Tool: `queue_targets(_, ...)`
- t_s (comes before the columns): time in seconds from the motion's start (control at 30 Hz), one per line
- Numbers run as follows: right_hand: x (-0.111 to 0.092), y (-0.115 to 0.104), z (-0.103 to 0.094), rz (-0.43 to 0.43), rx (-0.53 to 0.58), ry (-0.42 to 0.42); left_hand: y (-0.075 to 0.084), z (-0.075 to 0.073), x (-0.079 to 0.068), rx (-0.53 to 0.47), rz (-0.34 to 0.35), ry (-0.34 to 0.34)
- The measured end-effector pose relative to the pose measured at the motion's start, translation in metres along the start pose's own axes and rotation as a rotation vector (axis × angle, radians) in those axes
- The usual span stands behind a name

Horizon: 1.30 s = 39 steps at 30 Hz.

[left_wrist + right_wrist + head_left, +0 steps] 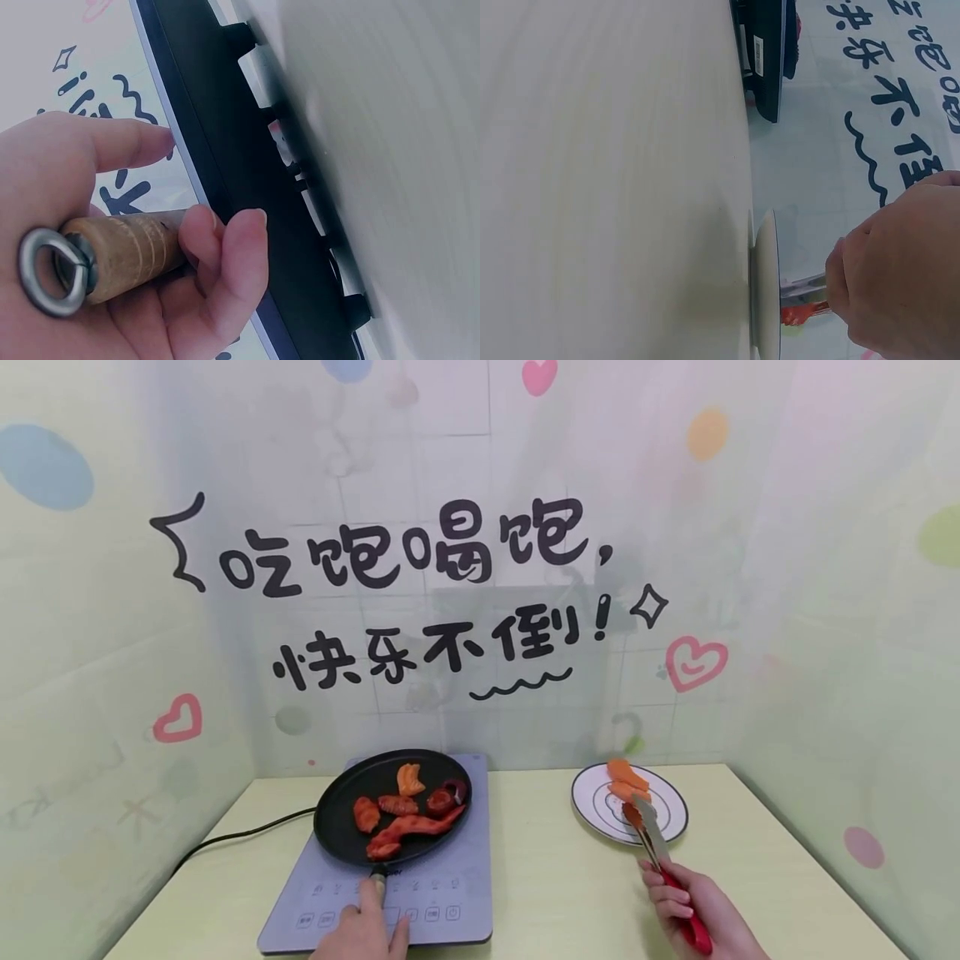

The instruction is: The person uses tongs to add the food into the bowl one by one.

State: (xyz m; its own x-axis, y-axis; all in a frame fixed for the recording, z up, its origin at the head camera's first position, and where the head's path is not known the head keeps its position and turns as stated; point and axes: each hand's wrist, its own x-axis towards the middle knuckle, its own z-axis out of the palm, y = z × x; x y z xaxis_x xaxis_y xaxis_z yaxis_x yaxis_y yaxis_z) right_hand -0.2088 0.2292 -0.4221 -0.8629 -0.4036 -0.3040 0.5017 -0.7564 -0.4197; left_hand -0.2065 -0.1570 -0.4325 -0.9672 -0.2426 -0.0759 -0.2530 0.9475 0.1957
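My left hand point(360, 931) holds the wooden handle point(127, 251) of a black frying pan point(337, 827), its lower fingers curled round the wood. Several reddish food pieces lie in the pan, among them a long strip point(416, 828), plus an orange one point(409, 779). At the right, my right hand point(693, 906) grips metal tongs point(654, 827) by their red handle. Their tips are over a white plate point(588, 802) with dark rings, beside orange slices point(624, 771). A reddish-brown piece point(633, 815) is at the tips; whether it is pinched I cannot tell.
Under the pan is a flat induction cooker point(468, 893) with touch buttons, and a black cable point(247, 833) runs off to the left. The pale table point(536, 868) ends at a printed backdrop point(540, 727) with large black lettering.
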Motion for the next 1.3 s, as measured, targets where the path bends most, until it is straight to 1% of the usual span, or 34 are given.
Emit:
queue_targets(0.1,0.001,-0.001,-0.002,0.004,0.015,-0.006,-0.001,0.001,0.001,0.000,0.002,0.005)
queue_targets(0.3,0.003,0.000,-0.005,0.041,0.017,-0.072,-0.003,0.004,0.003,-0.007,0.015,0.024)
queue_targets(0.47,0.001,0.000,0.000,0.046,-0.056,-0.090,-0.004,0.004,0.002,-0.007,0.011,0.022)
queue_targets(0.57,-0.007,-0.007,0.005,0.048,-0.101,-0.153,-0.003,0.002,0.002,-0.003,0.002,0.011)
queue_targets(0.6,-0.011,-0.011,0.005,0.051,-0.110,-0.186,-0.003,0.001,0.002,-0.002,0.000,0.007)
queue_targets(0.7,-0.024,-0.025,0.005,0.061,-0.115,-0.260,-0.002,0.000,0.001,-0.002,-0.002,0.004)
queue_targets(0.8,-0.036,-0.038,-0.001,0.095,-0.090,-0.266,-0.001,0.000,-0.001,-0.011,0.002,0.011)
queue_targets(0.9,-0.042,-0.047,-0.009,0.125,-0.102,-0.259,-0.001,0.000,-0.003,-0.013,0.006,0.017)
queue_targets(1.03,-0.038,-0.052,-0.020,0.130,-0.146,-0.252,-0.001,0.000,-0.003,-0.005,0.002,0.025)
queue_targets(1.13,-0.031,-0.053,-0.027,0.132,-0.153,-0.243,-0.001,0.000,-0.003,-0.002,0.001,0.026)
queue_targets(1.23,-0.026,-0.054,-0.032,0.139,-0.159,-0.266,0.000,0.000,-0.003,-0.001,0.002,0.027)
queue_targets(1.3,-0.026,-0.057,-0.035,0.144,-0.173,-0.296,-0.001,0.000,-0.002,0.003,0.000,0.029)
